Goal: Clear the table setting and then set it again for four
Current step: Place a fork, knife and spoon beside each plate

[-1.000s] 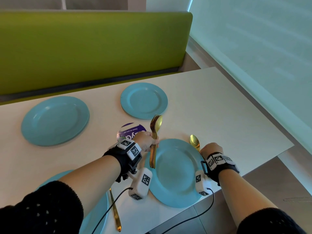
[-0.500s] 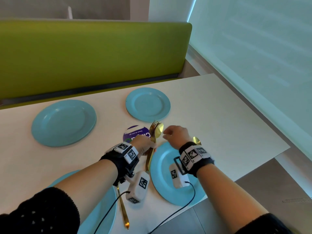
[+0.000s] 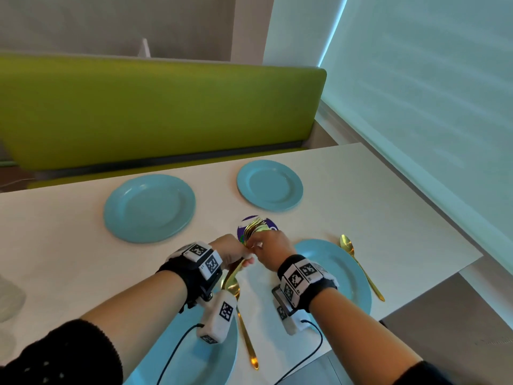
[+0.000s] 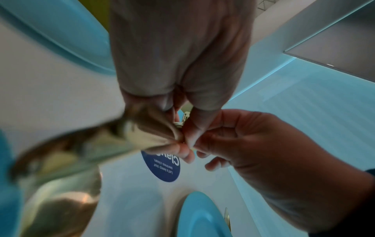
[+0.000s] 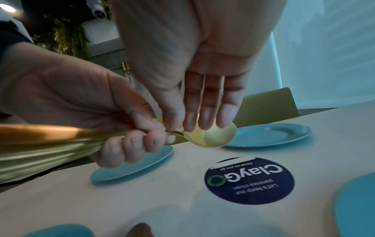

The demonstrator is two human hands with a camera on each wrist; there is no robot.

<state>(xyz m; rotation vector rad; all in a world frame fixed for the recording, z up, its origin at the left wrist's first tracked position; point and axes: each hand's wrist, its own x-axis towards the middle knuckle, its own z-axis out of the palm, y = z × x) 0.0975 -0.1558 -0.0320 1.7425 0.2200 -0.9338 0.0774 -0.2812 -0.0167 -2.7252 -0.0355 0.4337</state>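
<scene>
My left hand [image 3: 244, 258] grips a bundle of gold cutlery [image 3: 251, 227] by the handles, with fork tines and a spoon bowl [image 5: 215, 136] fanning out above the round purple sticker [image 3: 266, 222]. My right hand [image 3: 254, 244] meets it from the right. Its thumb and forefinger pinch one piece at the neck of the bundle [image 5: 50, 144], the other fingers lying straight against the spoon bowl. Four teal plates lie on the white table [image 3: 388, 218]: far left [image 3: 150, 208], far right [image 3: 269, 186], near right [image 3: 347, 276], near left [image 3: 200, 354]. A gold spoon [image 3: 361, 268] lies right of the near right plate.
Another gold utensil [image 3: 247, 337] lies between the two near plates, partly under my left wrist. A green bench back [image 3: 155, 112] runs along the far side. The table's right edge drops off near the window blind. A clear glass [image 3: 8, 298] shows at the left edge.
My right hand left the spoon beside the near right plate and moved left across the plate to the bundle, where it now pinches it. The left hand kept its grip.
</scene>
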